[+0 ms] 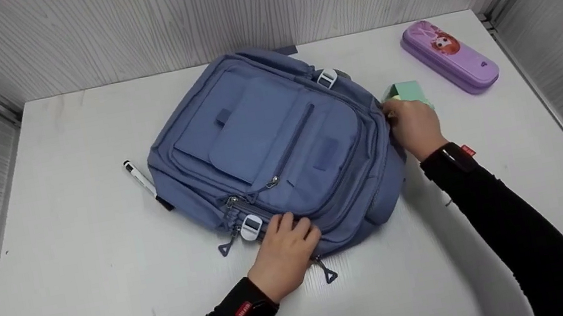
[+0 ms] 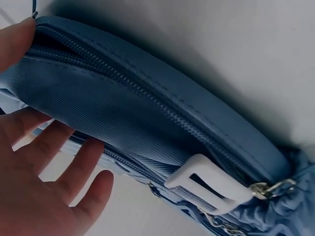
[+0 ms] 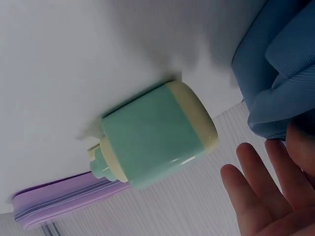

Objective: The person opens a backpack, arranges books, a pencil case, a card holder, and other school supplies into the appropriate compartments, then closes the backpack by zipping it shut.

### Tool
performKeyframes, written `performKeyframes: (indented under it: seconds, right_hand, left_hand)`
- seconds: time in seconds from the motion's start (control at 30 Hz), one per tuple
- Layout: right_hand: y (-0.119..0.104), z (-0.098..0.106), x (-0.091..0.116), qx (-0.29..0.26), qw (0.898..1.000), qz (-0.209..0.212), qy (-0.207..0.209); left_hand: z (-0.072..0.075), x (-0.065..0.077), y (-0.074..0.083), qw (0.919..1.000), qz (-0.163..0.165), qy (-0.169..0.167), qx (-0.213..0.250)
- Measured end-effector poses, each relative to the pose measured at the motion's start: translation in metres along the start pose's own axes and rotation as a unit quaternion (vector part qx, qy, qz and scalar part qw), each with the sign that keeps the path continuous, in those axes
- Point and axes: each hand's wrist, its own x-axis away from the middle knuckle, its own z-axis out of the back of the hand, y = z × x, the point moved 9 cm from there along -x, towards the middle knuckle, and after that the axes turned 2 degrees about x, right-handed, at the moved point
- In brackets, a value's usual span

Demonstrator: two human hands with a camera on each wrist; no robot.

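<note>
A blue backpack [image 1: 263, 120] lies tilted on the table with its front pockets facing up. My left hand [image 1: 282, 253] grips its near edge. In the left wrist view the thumb rests by one end of a partly opened zipper [image 2: 133, 86], and the fingers [image 2: 81, 164] lie against the fabric on the other side. At the bag's right side, my right hand [image 1: 416, 125] pinches a fold of the blue fabric [image 3: 268, 115] between thumb and forefinger, other fingers extended. A mint-green and cream container [image 3: 152, 132] stands just beyond this hand, partly hidden by it in the head view.
A purple pencil case [image 1: 449, 56] with a cartoon picture lies at the back right. To the left, a white pen [image 1: 139, 177] with a black end touches the backpack's edge. Zipper pulls [image 1: 328, 274] hang out onto the white table [image 1: 76, 275]. Grey wood-grain panels [image 1: 148, 25] enclose the table.
</note>
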Motion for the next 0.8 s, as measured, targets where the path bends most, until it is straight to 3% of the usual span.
performKeyframes:
  seconds: [0.27,0.43,0.6,0.67,0.8]
  right_hand:
    - [0.0,0.002,0.008,-0.006,1.0,0.012,-0.002]
    - [-0.02,0.021,0.034,-0.017,0.995,0.07,0.07]
    - [-0.066,0.044,0.075,-0.06,0.97,0.189,0.143]
    - [-0.087,0.048,0.093,-0.083,0.956,0.241,0.147]
    - [-0.125,0.041,0.131,-0.102,0.932,0.327,0.118]
  left_hand:
    - [0.001,0.0,0.0,0.9997,0.021,-0.01,-0.005]
    - [0.012,0.006,0.001,0.9998,0.006,0.017,-0.005]
    - [0.021,0.012,0.012,0.998,-0.049,0.036,0.019]
    - [0.023,0.014,0.019,0.9958,-0.074,0.041,0.033]
    - [0.021,0.017,0.035,0.9921,-0.111,0.046,0.035]
